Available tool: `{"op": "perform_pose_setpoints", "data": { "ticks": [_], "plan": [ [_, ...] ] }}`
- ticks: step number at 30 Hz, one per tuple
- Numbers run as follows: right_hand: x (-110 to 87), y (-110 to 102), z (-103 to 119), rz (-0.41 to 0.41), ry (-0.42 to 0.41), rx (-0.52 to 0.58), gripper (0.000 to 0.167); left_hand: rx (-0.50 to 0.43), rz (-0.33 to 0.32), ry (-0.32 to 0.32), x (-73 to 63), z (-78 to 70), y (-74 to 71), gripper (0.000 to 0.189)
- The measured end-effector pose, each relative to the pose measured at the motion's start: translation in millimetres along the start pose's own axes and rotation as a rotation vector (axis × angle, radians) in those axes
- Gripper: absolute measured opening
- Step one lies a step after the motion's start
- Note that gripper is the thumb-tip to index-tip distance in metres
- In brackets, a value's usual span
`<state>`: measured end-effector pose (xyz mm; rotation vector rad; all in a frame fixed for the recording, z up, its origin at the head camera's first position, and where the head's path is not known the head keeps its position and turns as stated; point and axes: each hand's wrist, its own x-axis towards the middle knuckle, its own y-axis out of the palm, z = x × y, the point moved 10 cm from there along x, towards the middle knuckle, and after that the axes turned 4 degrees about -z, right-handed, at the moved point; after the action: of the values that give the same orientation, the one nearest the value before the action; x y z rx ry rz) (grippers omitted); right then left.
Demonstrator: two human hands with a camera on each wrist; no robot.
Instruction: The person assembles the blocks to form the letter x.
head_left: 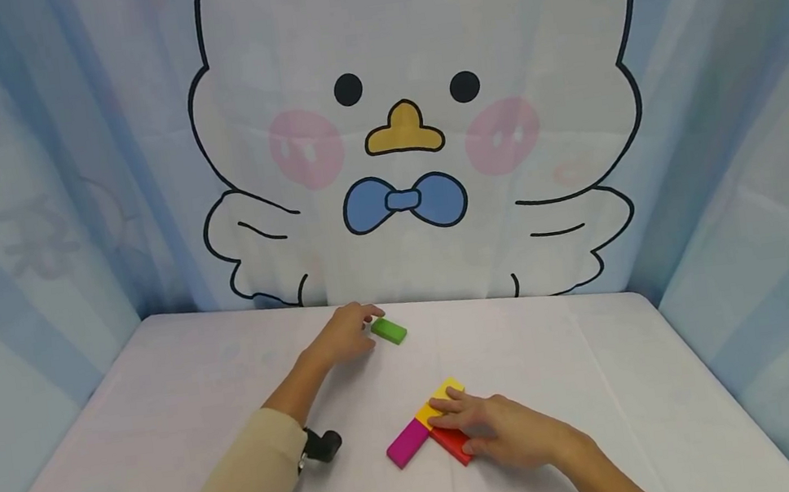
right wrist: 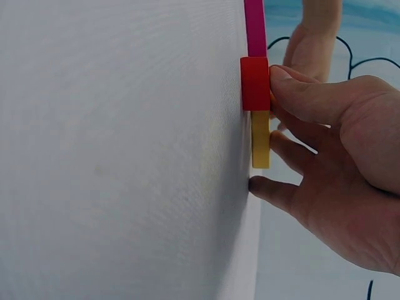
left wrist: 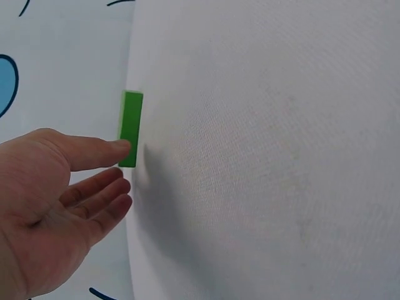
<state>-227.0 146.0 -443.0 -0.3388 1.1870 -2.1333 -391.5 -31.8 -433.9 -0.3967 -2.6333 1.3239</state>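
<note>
A green block (head_left: 388, 330) lies near the far edge of the table. Just left of it is my left hand (head_left: 350, 335), fingers loosely spread; in the left wrist view the thumb overlaps the green block (left wrist: 130, 119), and contact cannot be told. Nearer to me, a magenta block (head_left: 408, 443) and a yellow block (head_left: 449, 389) lie end to end, and a red block (head_left: 452, 445) juts off where they meet. My right hand (head_left: 513, 431) rests over the yellow and red blocks, its thumb by the red block (right wrist: 255, 84) and fingers along the yellow one (right wrist: 260, 140).
The blocks lie on a white-covered table (head_left: 571, 356). Behind it hangs a curtain (head_left: 427, 267) printed with a cartoon bird, and more pale blue cloth encloses both sides. A black strap mount (head_left: 323, 445) sits on the left wrist.
</note>
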Motion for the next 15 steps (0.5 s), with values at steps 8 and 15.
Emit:
{"op": "perform_pose_setpoints", "data": {
  "ticks": [8,15],
  "plan": [
    [-0.8,0,1,-0.017,-0.029,-0.023,0.055,-0.022,-0.007,0.016,7.8,-0.5,4.4,0.052],
    [-2.1,-1,0,-0.015,-0.012,-0.01,0.054,-0.029,-0.011,0.044,17.5,-3.1,9.4,0.052]
  ]
}}
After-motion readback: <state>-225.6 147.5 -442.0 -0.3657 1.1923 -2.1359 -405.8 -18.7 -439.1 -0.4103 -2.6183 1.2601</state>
